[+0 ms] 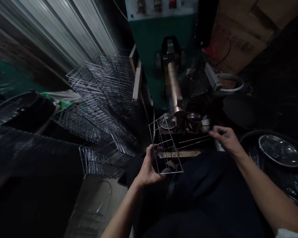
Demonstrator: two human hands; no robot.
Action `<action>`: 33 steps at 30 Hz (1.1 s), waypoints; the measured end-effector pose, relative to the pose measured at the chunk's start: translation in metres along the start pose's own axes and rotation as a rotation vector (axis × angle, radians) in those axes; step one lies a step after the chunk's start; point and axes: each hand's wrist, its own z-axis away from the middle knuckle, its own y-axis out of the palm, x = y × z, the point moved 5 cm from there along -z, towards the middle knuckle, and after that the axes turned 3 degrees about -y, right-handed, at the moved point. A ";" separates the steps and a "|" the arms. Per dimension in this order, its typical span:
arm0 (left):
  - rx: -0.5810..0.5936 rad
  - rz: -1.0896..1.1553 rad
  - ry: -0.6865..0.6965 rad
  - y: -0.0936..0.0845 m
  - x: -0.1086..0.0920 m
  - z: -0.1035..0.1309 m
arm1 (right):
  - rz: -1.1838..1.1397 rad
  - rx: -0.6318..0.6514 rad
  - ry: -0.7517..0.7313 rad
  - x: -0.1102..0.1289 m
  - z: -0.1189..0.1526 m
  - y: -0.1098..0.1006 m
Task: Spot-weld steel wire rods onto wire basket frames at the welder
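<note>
My left hand (151, 165) is closed around the lower left side of a small wire rack (166, 145), a bent grid of thin metal wire. The rack is tilted in front of my lap, below the spot welding machine (149, 43). To the right, my right hand (224, 138) pinches the end of a thin metal wire (195, 142) that runs left toward the rack. Whether the wire touches the rack I cannot tell. Above the rack is the machine's copper-coloured electrode arm (175, 89), with a round metal dish (167, 121) beside its lower end.
Stacked wire racks (101, 99) stand at the left, near corrugated metal sheeting (76, 23). A second small dish (194, 117) sits right of the electrode. Further right are a white-rimmed bucket (229, 82), a round metal lid (280, 150) and cardboard boxes (240, 36).
</note>
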 end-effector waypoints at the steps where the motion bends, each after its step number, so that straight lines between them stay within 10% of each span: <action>1: 0.003 -0.001 0.002 0.000 0.001 -0.001 | -0.009 0.002 0.003 0.000 0.000 0.000; 33: 0.004 -0.103 0.085 0.006 0.026 -0.052 | 0.055 0.072 -0.111 -0.065 -0.069 0.012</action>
